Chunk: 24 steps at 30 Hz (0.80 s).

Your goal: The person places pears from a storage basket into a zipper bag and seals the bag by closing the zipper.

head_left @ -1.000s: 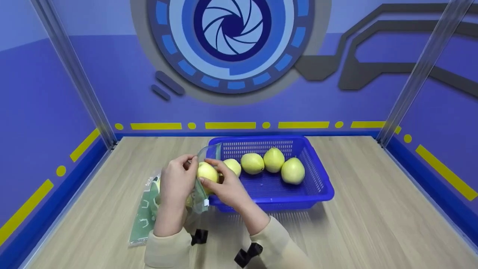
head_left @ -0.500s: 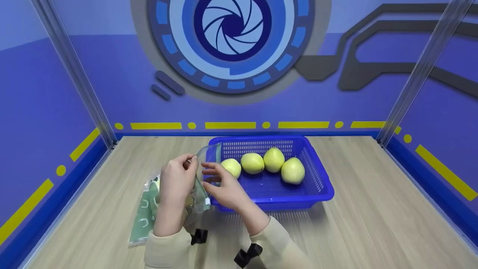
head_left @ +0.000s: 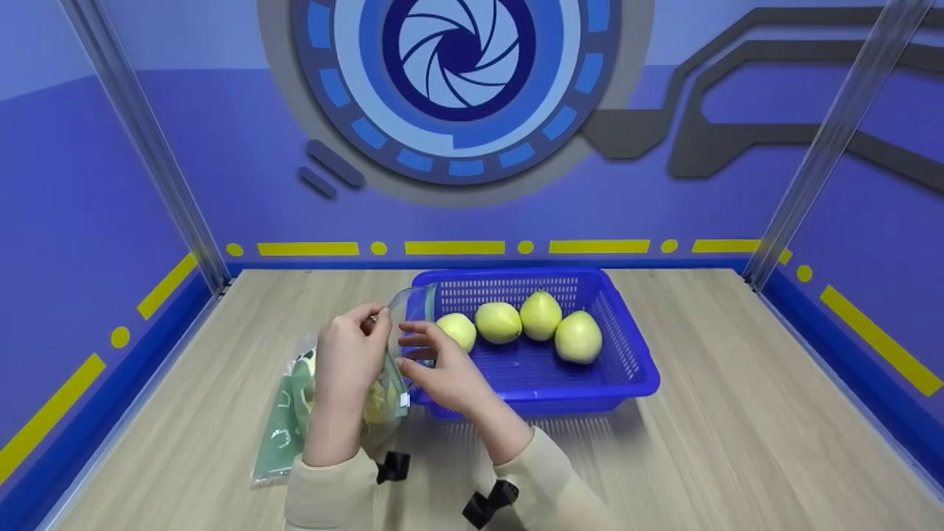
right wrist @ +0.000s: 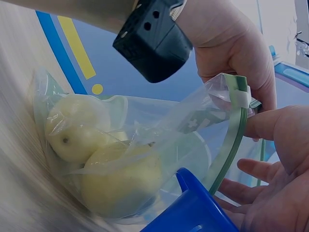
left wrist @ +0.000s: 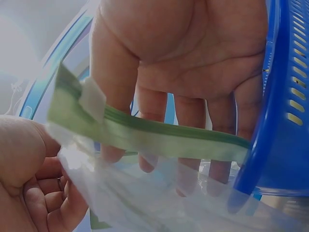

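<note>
My left hand pinches the edge of a clear, green-printed zip bag, keeping its mouth spread. My right hand is at that mouth with fingers loosely extended and nothing gripped. In the left wrist view, the right fingers reach behind the green zip strip, partly seen through the plastic. Two pale yellow-green pears lie inside the bag in the right wrist view. Beside the right hand, several more pears sit in a blue basket. The left fingertips are partly hidden by the hand itself.
The basket's left rim stands close against the bag's mouth. A white slider sits at the near end of the zip. Blue printed walls enclose the wooden table at the back and sides.
The pear my right hand held at the bag's mouth has been let go and dropped down into the bag, which now bulges lower. The left hand has kept its pinch.
</note>
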{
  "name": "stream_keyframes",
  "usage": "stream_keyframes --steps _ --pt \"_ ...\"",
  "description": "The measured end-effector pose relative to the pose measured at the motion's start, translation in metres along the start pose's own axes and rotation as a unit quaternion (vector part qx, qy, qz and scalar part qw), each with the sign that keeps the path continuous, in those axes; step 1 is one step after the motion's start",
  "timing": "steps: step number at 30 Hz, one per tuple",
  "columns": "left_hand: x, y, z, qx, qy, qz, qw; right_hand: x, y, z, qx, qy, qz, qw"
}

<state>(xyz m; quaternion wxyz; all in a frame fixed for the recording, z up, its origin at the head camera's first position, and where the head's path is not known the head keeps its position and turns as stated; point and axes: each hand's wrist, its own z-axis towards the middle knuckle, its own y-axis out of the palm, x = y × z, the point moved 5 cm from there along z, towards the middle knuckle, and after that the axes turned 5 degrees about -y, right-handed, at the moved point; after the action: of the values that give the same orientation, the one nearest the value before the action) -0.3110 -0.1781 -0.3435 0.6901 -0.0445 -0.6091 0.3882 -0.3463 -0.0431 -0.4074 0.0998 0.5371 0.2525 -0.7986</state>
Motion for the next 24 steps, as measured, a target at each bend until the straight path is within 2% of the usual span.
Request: stream_keyframes --steps 12,24 --pt "-0.0003 -0.0007 -0.0006 0.003 0.005 0.003 1.0000 -0.0003 -0.0015 0.0000 -0.008 -0.005 0.008 0.9999" --pt "-0.0009 0.0001 0.0003 -0.001 -0.007 0.007 1.0000 -0.0019 -0.0074 0.0000 0.000 0.004 0.014 0.9999"
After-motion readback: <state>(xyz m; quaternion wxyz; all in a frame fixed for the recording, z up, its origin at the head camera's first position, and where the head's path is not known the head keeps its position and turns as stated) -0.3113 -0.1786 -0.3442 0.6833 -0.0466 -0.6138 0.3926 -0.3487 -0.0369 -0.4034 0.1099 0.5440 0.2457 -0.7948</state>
